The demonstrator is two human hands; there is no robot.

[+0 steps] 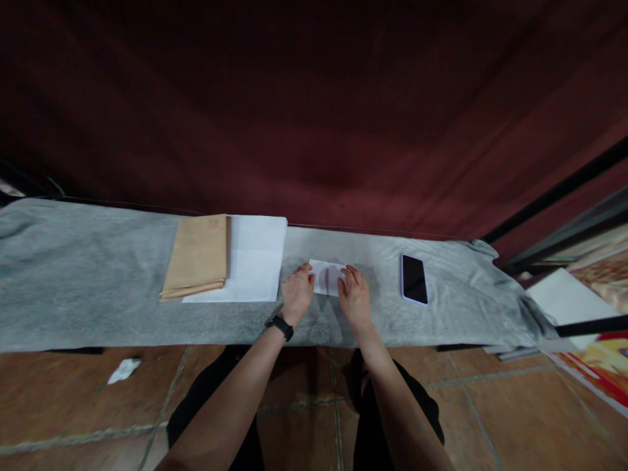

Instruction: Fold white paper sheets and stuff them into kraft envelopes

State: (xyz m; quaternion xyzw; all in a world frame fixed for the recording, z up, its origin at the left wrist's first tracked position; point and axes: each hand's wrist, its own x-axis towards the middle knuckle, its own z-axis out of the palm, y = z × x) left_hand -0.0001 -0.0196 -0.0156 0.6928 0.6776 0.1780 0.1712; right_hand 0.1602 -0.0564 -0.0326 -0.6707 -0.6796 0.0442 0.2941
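A small white piece of paper [324, 277] lies on the grey cloth between my hands. My left hand [297, 292] has its fingers closed at the paper's left edge, with thumb and fingertips against it. At the other end, my right hand [355, 299] holds the right edge between thumb and bent fingers. Both hands rest low, close to the cloth, and partly cover the paper's ends. To the left of my left hand lie large white sheets [258, 258], partly under a stack of brown envelopes [199, 255].
A phone [414, 279] with a pale purple case lies to the right on the grey cloth [98, 281]. Behind the narrow table hangs a dark red curtain [314, 131]. Black metal bars [559, 190] stand at the right. A crumpled tissue [124, 370] lies on the tiled floor.
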